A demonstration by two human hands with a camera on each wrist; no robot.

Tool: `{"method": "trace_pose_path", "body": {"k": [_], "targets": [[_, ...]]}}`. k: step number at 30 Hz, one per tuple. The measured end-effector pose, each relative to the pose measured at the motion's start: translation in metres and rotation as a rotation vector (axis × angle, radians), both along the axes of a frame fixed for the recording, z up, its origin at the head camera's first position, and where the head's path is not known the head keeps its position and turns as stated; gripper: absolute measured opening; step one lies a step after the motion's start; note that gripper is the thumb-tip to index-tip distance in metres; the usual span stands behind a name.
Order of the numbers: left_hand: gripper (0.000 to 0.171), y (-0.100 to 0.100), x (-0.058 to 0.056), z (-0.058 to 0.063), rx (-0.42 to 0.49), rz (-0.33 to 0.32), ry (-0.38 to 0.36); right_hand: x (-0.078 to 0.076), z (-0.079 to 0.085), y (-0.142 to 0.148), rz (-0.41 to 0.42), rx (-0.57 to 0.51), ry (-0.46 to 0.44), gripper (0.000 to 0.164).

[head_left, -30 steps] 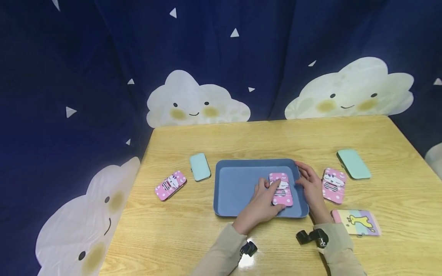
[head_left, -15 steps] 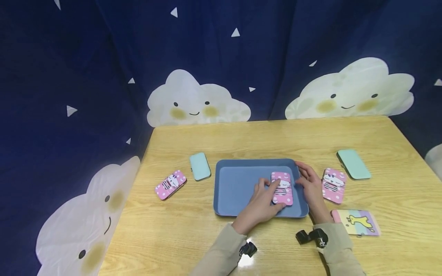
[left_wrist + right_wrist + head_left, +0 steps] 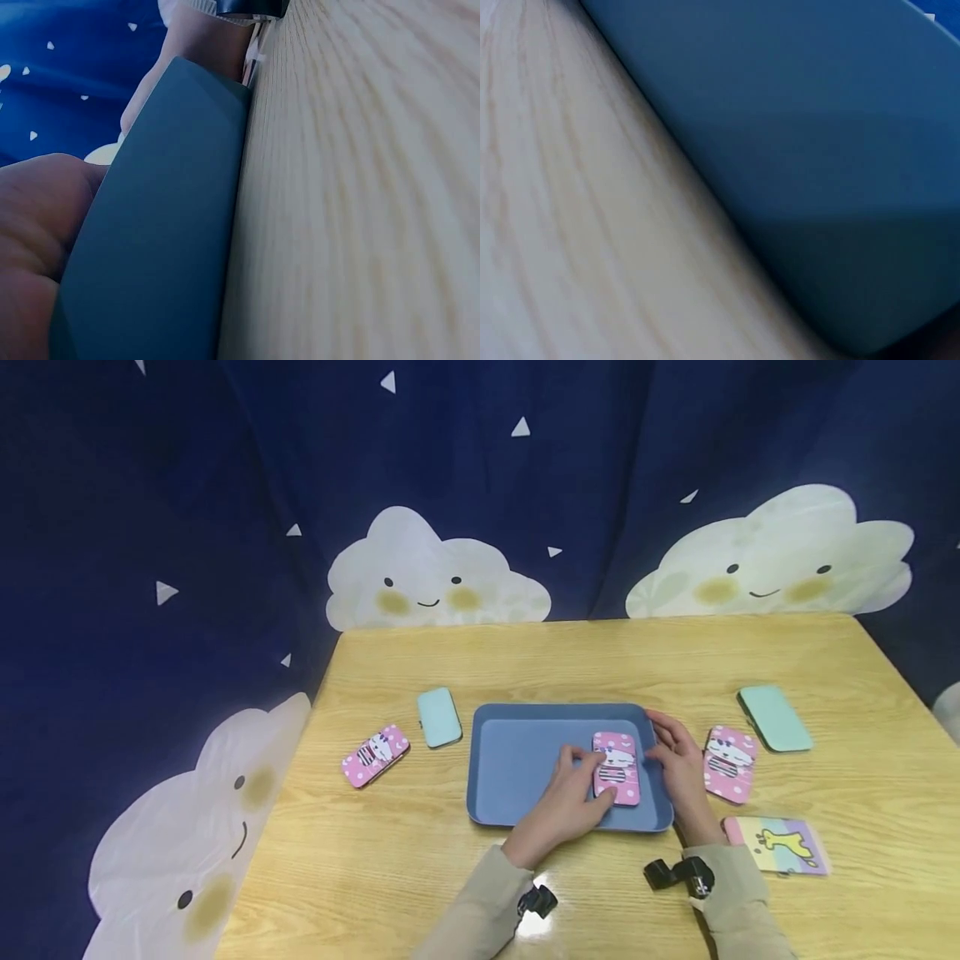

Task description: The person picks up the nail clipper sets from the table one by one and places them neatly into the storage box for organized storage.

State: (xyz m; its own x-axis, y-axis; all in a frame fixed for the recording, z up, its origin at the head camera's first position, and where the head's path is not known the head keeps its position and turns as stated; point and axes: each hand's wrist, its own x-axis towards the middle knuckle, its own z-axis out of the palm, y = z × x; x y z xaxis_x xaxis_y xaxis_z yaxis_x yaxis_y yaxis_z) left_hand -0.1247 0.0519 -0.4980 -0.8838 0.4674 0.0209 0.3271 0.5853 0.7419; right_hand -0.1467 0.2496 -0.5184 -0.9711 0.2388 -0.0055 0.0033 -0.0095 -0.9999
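In the head view, a pink case (image 3: 617,770) with white dots and a cat print lies flat in the right part of a blue-grey rectangular tray (image 3: 510,768). My left hand (image 3: 564,802) reaches over the tray's near rim. Its index fingertip touches the case's left side and its thumb rests by the near end. My right hand (image 3: 681,770) holds the tray's right rim, thumb inside and fingers outside. The left wrist view shows the tray's outer wall (image 3: 157,217) beside part of my left hand (image 3: 34,240). The tray wall (image 3: 817,150) fills much of the right wrist view.
Left of the tray lie another pink cat case (image 3: 377,756) and a light blue case (image 3: 439,717). On its right are a third pink cat case (image 3: 729,764), a mint case (image 3: 776,718) and a striped giraffe case (image 3: 780,845). A dark blue curtain (image 3: 480,460) hangs behind the wooden table (image 3: 360,860).
The pink case has shifted slightly right within the tray. My left index finger has drawn back from its top toward its left side. My right hand has stayed on the rim.
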Motion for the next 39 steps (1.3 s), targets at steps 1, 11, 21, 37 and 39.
{"method": "trace_pose_path", "body": {"k": [1, 11, 21, 37, 39], "targets": [[0.051, -0.001, 0.0, 0.0, 0.003, -0.003, 0.007, 0.0, 0.0, -0.001, -0.001, -0.005, -0.011, 0.054], [0.029, -0.004, -0.001, 0.003, 0.105, 0.001, 0.089, -0.005, -0.002, 0.0, 0.022, -0.01, -0.026, 0.056], [0.014, -0.032, -0.002, 0.01, 0.306, -0.04, 0.237, 0.0, -0.002, -0.001, 0.028, 0.013, -0.039, 0.056], [0.015, -0.052, -0.008, 0.017, 0.408, -0.031, 0.159, -0.001, -0.004, 0.002, 0.019, 0.034, -0.023, 0.057], [0.016, -0.054, -0.009, 0.018, 0.403, -0.022, 0.165, -0.002, -0.003, 0.002, 0.015, 0.023, -0.024, 0.057]]}}
